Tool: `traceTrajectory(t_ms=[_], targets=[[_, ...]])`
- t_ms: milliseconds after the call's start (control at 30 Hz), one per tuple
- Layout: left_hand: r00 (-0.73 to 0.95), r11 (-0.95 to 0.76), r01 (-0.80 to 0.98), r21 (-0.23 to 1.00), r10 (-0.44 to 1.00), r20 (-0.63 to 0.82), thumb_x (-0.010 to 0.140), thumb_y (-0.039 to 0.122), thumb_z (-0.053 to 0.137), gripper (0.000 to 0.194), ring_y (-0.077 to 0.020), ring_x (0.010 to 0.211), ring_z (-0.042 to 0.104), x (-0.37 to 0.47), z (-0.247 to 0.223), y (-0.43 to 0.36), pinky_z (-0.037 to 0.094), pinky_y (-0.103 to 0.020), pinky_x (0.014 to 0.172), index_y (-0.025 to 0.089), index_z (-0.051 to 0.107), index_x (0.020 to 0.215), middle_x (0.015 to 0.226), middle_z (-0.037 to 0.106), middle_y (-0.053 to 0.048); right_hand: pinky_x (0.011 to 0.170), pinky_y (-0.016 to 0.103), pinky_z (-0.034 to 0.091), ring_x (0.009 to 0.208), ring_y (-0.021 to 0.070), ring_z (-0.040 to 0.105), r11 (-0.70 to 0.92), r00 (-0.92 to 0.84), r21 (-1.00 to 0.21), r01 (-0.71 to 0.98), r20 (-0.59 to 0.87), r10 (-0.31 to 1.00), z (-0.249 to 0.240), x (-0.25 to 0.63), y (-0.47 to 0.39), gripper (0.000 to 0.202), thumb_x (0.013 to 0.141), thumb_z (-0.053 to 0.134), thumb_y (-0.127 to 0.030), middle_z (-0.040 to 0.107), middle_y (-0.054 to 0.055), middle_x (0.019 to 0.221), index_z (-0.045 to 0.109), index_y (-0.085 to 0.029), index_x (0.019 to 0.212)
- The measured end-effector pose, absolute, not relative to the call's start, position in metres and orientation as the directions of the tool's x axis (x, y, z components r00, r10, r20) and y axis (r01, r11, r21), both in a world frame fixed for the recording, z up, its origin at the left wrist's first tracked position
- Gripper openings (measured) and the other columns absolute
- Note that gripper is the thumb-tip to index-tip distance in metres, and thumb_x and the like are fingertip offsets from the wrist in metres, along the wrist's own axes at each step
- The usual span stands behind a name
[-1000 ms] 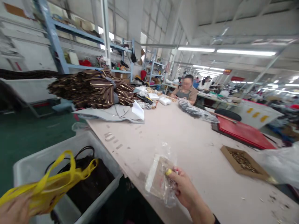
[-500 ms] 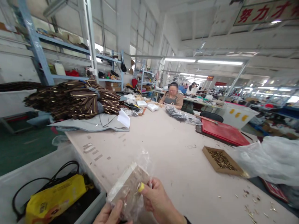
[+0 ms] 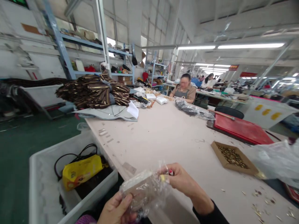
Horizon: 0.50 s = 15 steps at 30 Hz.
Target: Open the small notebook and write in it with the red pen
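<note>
A flat tan piece in a clear plastic bag point(image 3: 142, 189) is held near the table's front edge. My left hand point(image 3: 118, 207) grips its lower left end, thumb on top. At the upper right end of the bag, my right hand point(image 3: 179, 180) has its fingers closed on the plastic. Yellow wrapping shows on the right thumb, and a small red-tipped item point(image 3: 171, 172) sticks out between the fingers.
A white bin point(image 3: 38, 186) with a yellow bag point(image 3: 81, 171) stands at the left. On the table point(image 3: 163, 137) are brown bundled strips point(image 3: 93, 93), a cardboard tray point(image 3: 216, 155) of metal bits and red sheets point(image 3: 240, 127). A person point(image 3: 185, 90) sits across.
The view has swung left and down. My right hand has moved right and up to the bag's end, and the bagged piece is now tilted flatter.
</note>
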State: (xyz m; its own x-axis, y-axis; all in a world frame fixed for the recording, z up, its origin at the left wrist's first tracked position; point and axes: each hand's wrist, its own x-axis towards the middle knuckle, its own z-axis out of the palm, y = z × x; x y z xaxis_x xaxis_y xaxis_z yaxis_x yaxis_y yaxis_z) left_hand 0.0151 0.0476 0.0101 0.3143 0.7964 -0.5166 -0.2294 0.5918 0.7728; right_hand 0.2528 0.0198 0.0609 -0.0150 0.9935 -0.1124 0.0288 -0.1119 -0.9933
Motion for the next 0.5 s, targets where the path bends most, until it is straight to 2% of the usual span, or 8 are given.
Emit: traceTrajectory(t_ms=[67, 133, 200, 367, 500], targets=[[0.328, 0.584, -0.216, 0.782, 0.798, -0.506, 0.053, 0.049, 0.094, 0.053, -0.0256, 0.082, 0.072, 0.014, 0.010, 0.042, 0.059, -0.027, 0.057, 0.016, 0.076, 0.090, 0.097, 0.077, -0.012, 0.053, 0.022, 0.029, 0.052, 0.0075, 0.037, -0.111, 0.028, -0.994, 0.007, -0.111, 0.993, 0.061, 0.256, 0.016, 0.026, 0.071, 0.079, -0.040, 0.058, -0.002, 0.058, 0.080, -0.015, 0.080], [0.332, 0.587, -0.204, 0.783, 0.794, -0.509, 0.054, 0.051, 0.093, 0.054, -0.0224, 0.083, 0.071, 0.012, 0.012, 0.039, 0.060, -0.026, 0.061, 0.017, 0.077, 0.093, 0.101, 0.077, -0.011, 0.050, 0.022, 0.023, 0.049, 0.0058, 0.029, -0.084, 0.175, -0.996, 0.008, -0.081, 0.981, 0.059, 0.262, 0.014, 0.028, 0.067, 0.083, -0.038, 0.051, -0.005, 0.053, 0.079, -0.015, 0.081], [0.329, 0.605, -0.190, 0.773, 0.781, -0.530, 0.053, 0.052, 0.094, 0.055, -0.0213, 0.084, 0.070, 0.010, 0.013, 0.040, 0.060, -0.026, 0.063, 0.018, 0.077, 0.093, 0.103, 0.076, -0.009, 0.050, 0.022, 0.022, 0.049, 0.0055, 0.028, -0.081, 0.250, -0.996, 0.035, -0.070, 0.966, 0.055, 0.268, 0.014, 0.029, 0.065, 0.084, -0.038, 0.050, -0.005, 0.052, 0.079, -0.015, 0.080], [0.348, 0.618, -0.139, 0.774, 0.762, -0.546, 0.051, 0.053, 0.094, 0.056, -0.0239, 0.087, 0.070, 0.009, 0.009, 0.049, 0.061, -0.028, 0.063, 0.019, 0.079, 0.093, 0.103, 0.077, -0.009, 0.063, 0.026, 0.038, 0.062, 0.0124, 0.050, -0.086, 0.073, -0.989, 0.121, -0.078, 0.994, 0.046, 0.270, 0.015, 0.025, 0.072, 0.074, -0.037, 0.067, 0.002, 0.070, 0.082, -0.018, 0.086], [0.346, 0.580, -0.170, 0.797, 0.792, -0.502, 0.053, 0.053, 0.093, 0.053, -0.0242, 0.078, 0.072, 0.014, -0.001, 0.051, 0.055, -0.024, 0.051, 0.021, 0.079, 0.092, 0.095, 0.078, -0.008, 0.071, 0.027, 0.042, 0.074, 0.0181, 0.058, -0.057, 0.085, -0.892, 0.449, -0.021, 0.996, 0.049, 0.267, 0.012, 0.027, 0.071, 0.068, -0.018, 0.069, 0.003, 0.078, 0.082, -0.025, 0.093]])
